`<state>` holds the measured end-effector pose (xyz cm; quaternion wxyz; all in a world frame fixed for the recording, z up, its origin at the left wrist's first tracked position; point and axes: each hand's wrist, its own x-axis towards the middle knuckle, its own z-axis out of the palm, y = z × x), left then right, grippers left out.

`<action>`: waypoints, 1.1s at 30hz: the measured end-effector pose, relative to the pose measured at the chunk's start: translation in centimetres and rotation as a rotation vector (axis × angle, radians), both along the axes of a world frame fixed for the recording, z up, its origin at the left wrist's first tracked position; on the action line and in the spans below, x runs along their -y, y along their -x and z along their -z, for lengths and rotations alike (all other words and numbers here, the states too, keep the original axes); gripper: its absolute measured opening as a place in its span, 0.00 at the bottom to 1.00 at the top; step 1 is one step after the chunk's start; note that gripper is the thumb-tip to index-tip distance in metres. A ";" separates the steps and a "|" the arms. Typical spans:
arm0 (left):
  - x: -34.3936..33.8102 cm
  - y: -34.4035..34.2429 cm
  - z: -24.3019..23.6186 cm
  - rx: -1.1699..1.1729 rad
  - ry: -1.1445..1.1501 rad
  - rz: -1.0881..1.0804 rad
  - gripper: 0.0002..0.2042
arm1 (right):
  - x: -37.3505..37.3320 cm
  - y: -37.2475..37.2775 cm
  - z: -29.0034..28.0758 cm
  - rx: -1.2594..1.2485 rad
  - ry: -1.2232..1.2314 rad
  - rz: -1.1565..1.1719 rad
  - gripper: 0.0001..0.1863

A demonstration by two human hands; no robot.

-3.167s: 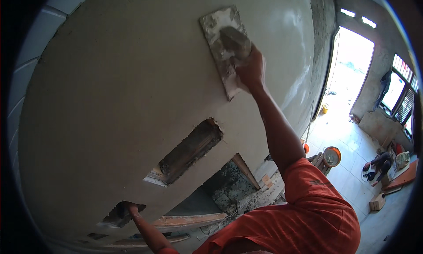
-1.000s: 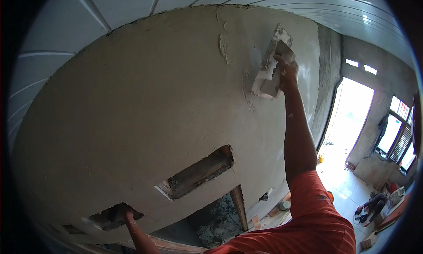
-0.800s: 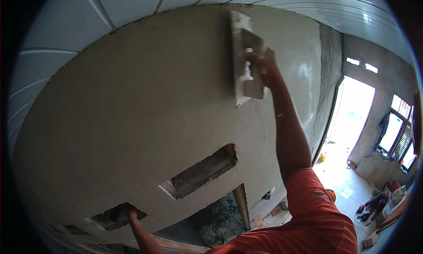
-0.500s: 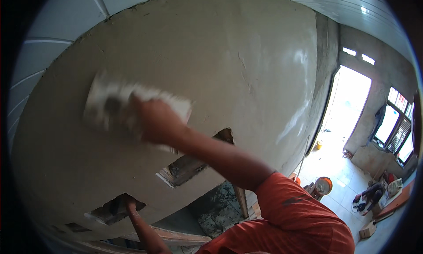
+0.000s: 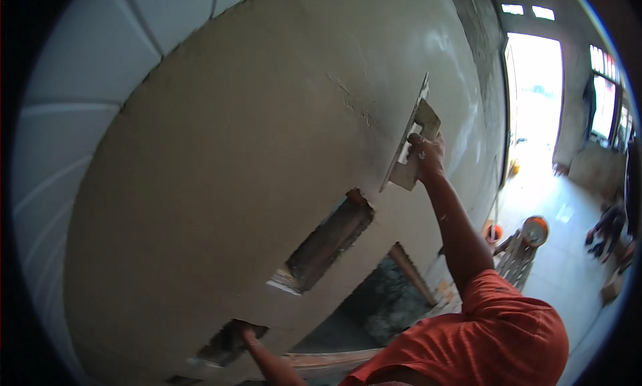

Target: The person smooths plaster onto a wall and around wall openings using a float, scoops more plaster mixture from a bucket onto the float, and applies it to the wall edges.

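Note:
My right hand (image 5: 430,157) is closed round the handle of a plastering float (image 5: 426,117), with the arm stretched up and to the right. The float stands edge-on to me, its long thin face toward the plastered wall (image 5: 267,152); whether it touches the plaster I cannot tell. To its left, short rough cracks mark the grey-brown surface. Low on the left, my left hand (image 5: 245,331) reaches into a small rectangular hole (image 5: 221,346) in the wall, its fingers hidden inside.
A longer rectangular recess (image 5: 328,242) lies between my hands, above a larger framed opening (image 5: 374,306). White ceiling panels (image 5: 73,132) meet the wall. At right stand an orange-rimmed bucket (image 5: 535,232), slatted planks (image 5: 516,262), a bright doorway (image 5: 535,98) and a crouching person (image 5: 607,229).
My right hand has swung the float rightward across the wall, turning it from face-on to edge-on. My left hand stays in the hole while the whole view has shifted.

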<state>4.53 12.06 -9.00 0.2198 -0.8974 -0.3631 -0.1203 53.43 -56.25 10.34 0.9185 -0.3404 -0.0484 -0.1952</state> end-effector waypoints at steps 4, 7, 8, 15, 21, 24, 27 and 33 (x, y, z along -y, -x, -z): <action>-1.0 0.1 0.8 -0.210 -0.312 0.040 0.29 | -1.4 -3.3 3.5 -0.185 0.130 -0.054 0.18; -2.1 -0.9 1.8 -0.304 -0.489 0.092 0.29 | -2.0 -3.9 0.4 -0.035 0.397 0.085 0.19; -2.9 -0.1 1.3 -0.313 -0.525 0.089 0.29 | -3.2 -1.6 -3.6 -0.056 0.370 0.075 0.20; -2.9 0.8 1.9 -0.037 -0.044 0.013 0.26 | -12.8 16.1 -17.0 0.480 1.173 0.046 0.38; 0.3 -4.4 1.5 -0.014 0.093 0.067 0.23 | -20.6 27.3 -11.1 0.964 1.458 -0.015 0.34; 0.8 -2.7 1.3 -0.007 0.113 0.030 0.22 | -17.2 29.2 -10.7 0.978 1.501 -0.424 0.33; 1.1 -0.6 1.6 -0.002 0.119 -0.004 0.20 | -12.3 24.6 -7.7 0.715 1.291 -0.253 0.40; 2.5 -0.9 0.8 0.049 0.194 -0.035 0.19 | -5.1 7.5 3.3 0.046 0.230 0.003 0.13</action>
